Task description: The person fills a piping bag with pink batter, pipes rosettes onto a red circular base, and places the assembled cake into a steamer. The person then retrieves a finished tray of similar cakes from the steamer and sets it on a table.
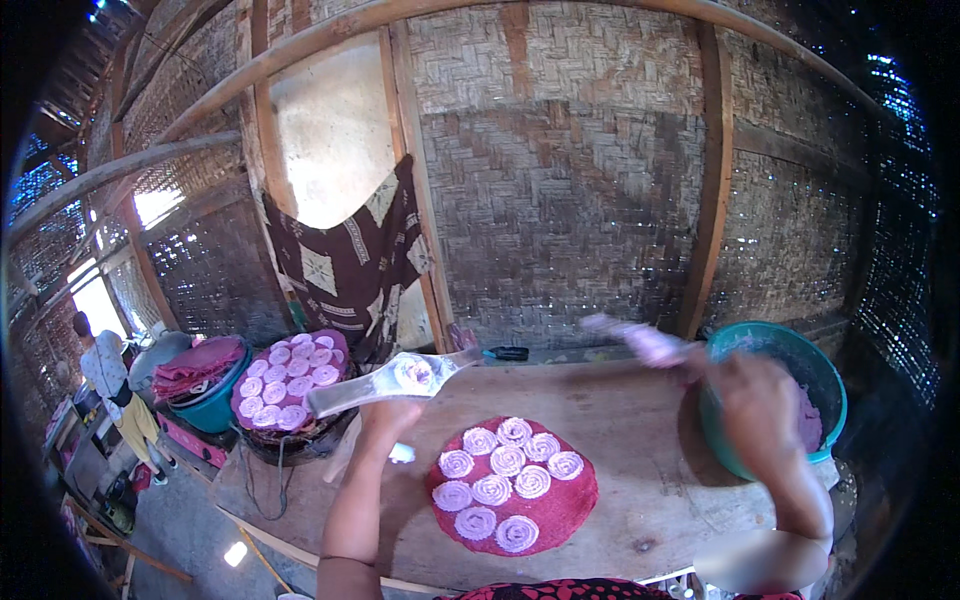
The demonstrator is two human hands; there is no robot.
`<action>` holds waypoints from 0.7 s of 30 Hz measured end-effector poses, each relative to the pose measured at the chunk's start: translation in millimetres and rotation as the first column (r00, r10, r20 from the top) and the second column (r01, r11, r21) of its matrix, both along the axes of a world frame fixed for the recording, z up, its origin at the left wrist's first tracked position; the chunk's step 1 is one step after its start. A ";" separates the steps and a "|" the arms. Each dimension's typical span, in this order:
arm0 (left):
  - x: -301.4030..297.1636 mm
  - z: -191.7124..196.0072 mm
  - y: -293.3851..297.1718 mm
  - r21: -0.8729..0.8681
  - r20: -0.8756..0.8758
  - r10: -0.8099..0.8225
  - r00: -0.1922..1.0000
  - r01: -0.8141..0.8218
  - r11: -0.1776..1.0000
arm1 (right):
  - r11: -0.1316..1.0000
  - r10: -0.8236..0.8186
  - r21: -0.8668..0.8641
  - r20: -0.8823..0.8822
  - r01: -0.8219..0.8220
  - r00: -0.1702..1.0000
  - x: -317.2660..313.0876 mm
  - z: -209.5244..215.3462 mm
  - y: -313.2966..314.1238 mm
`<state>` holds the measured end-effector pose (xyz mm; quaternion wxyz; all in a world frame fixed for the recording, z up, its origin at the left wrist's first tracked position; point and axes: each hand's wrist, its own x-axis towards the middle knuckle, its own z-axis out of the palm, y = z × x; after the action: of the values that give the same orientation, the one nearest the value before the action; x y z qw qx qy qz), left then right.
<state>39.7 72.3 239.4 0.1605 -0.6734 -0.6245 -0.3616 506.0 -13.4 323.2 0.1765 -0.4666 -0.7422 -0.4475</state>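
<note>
Clear plastic (368, 386), pinched level in the left hand's (392, 414) grip, seemingly kept its swirl (415, 374) steady; the red mat (572, 505) lay on the desk (650, 430), reachable by both; a smeared stick (655, 344) jutted from the right hand's (757, 402) closed grip (blurred) by the teal tub (842, 400).

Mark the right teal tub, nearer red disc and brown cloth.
Right teal tub (785, 352), head view: far inner wall.
Nearer red disc (567, 507), head view: bare lower-right part.
Brown cloth (350, 265), head view: middle.
</note>
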 end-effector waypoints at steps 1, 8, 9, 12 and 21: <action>-3.8 1.8 -8.5 0.048 0.037 -0.043 0.998 0.041 0.998 | 0.982 -0.139 0.121 -0.058 0.145 0.989 33.4 -11.9 8.8; -16.8 27.4 -49.0 0.525 0.826 -0.559 -0.073 0.463 0.714 | 0.298 -0.888 -0.590 0.116 0.750 0.444 220.1 -132.0 84.1; -10.4 28.5 -45.4 0.669 0.741 -0.588 -0.326 0.437 0.601 | 0.309 -0.903 -0.558 0.082 0.770 0.421 209.8 -140.7 82.3; 34.1 17.8 -29.9 0.777 0.604 -0.425 -0.674 0.378 0.504 | 0.850 -0.296 -0.524 -0.564 -0.057 0.771 117.2 -129.2 62.4; 123.9 -91.9 12.4 0.233 0.965 -0.261 -0.027 0.547 0.804 | 0.097 -0.966 0.650 -0.121 -0.754 -0.228 -114.9 -171.9 1.2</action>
<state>163.5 84.7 147.5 -0.4775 -0.4283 -0.3770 -0.6681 391.1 -12.2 151.3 -0.3639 0.1183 0.1565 -0.9105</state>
